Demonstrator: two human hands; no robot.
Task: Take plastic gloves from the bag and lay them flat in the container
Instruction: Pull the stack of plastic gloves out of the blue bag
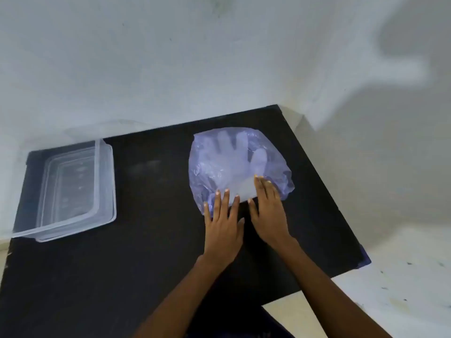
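Container (73, 191) sits empty, well left of the bag (239, 164). Gloves (234, 159) are seen inside the bag. Left hand (223, 228) and right hand (268, 211) are laid flat, fingers spread, on its near edge; nothing gripped. Opening step judged underway; mouth must be found next.
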